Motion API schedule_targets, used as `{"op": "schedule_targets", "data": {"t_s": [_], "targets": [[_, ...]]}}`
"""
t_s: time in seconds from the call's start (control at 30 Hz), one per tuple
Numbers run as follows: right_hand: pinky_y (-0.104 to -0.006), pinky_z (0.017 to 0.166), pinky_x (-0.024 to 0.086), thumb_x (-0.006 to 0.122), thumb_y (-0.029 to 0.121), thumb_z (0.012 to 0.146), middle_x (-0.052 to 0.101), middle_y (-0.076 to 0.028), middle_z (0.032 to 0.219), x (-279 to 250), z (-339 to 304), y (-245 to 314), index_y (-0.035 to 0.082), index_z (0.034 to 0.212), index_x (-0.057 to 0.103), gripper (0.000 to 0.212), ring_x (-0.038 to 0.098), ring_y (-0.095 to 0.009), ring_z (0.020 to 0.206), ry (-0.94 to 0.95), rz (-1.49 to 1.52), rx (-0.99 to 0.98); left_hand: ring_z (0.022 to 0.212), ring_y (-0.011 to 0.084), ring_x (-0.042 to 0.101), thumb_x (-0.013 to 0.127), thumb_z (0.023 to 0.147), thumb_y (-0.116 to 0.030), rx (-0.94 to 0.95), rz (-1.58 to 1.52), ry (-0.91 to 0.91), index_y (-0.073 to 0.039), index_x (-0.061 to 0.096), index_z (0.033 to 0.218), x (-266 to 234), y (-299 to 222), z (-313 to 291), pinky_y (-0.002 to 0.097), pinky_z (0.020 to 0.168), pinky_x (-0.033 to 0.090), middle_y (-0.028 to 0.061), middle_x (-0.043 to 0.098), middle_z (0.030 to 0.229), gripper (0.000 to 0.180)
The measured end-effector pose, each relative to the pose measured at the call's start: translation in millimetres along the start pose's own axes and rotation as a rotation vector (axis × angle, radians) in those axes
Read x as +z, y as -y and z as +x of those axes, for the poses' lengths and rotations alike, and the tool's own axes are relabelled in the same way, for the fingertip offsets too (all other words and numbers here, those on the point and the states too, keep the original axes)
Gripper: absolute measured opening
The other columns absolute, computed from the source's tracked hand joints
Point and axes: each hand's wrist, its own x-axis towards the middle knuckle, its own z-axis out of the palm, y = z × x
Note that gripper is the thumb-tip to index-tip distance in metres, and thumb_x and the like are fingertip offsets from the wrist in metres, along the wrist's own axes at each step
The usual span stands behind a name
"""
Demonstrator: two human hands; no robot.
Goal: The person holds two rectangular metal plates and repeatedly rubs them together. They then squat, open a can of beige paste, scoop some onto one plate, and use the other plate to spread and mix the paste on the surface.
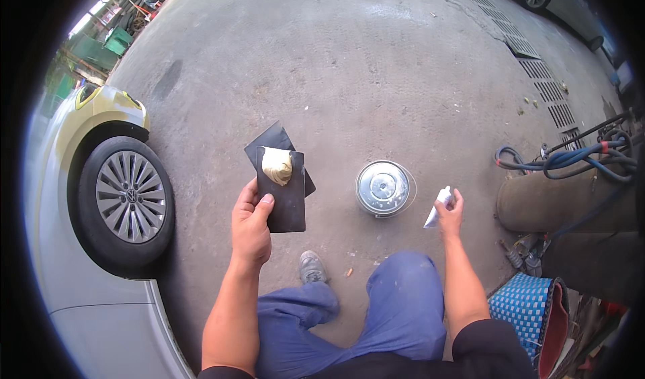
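Observation:
My left hand (pixel 252 226) grips two dark flat spreaders, one crossed behind the other. On the front spreader (pixel 287 204) sits a thick dollop of cream-yellow putty (pixel 277 166), near its far edge. The rear spreader (pixel 270 137) sticks out at an angle beyond it. Off to the right, my right hand (pixel 450 212) pinches a white squeeze tube (pixel 438 206), held slanted with its narrow end up. Between the two hands, nearer the right one, a lidded metal can (pixel 383 188) with a wire handle stands on the concrete floor.
At left is a car body (pixel 101 298) with a yellowish patched fender (pixel 107 107) and a wheel (pixel 131 196). A large cylinder (pixel 564 204) with coiled blue hoses (pixel 591 161) lies at right, near a blue checkered bag (pixel 521 308). A drain grate (pixel 537 70) runs along the far right.

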Motion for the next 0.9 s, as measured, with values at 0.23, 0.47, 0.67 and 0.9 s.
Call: {"op": "schedule_targets", "data": {"t_s": [0.23,0.47,0.67,0.9], "targets": [[-0.035,0.089,0.051,0.075,0.014,0.079,0.046,-0.015,0.126,56.5,-56.6,152.5,0.001,0.148,0.026,0.085,0.058,-0.021,0.106,0.516,0.387,-0.157,0.111,0.0156,0.057,0.046,0.094,0.001,-0.026,0.047,0.037,0.006,0.046,0.135,15.0,7.8,15.6,0.0312,0.098,0.045,0.0122,0.059,0.124,0.041],[-0.0383,0.094,0.049,0.069,0.028,0.089,0.05,-0.022,0.132,122.1,-110.1,216.0,-0.002,0.141,0.039,0.067,0.059,-0.029,0.113,0.649,0.017,-0.338,0.107,0.0173,0.06,0.045,0.095,0.002,-0.004,0.054,0.039,0.006,0.049,0.133,24.9,20.1,19.0,0.0316,0.094,0.049,0.013,0.062,0.12,0.039],[-0.0397,0.093,0.049,0.063,0.033,0.094,0.062,-0.024,0.118,137.7,-127.1,233.8,-0.002,0.139,0.041,0.061,0.063,-0.033,0.107,0.618,-0.006,-0.381,0.107,0.0173,0.061,0.045,0.094,0.002,0.025,0.178,0.003,0.006,0.05,0.132,23.7,26.2,21.6,0.0306,0.093,0.048,0.0129,0.062,0.121,0.038],[-0.0409,0.083,0.051,0.065,0.03,0.093,0.065,-0.024,0.105,140.7,-132.8,245.4,0.0,0.139,0.039,0.061,0.066,-0.034,0.096,0.661,-0.093,-0.446,0.105,0.0171,0.061,0.047,0.093,0.0,0.064,0.287,0.0,0.005,0.052,0.131,20.4,31.5,25.0,0.0308,0.091,0.049,0.0134,0.063,0.119,0.038]]}}
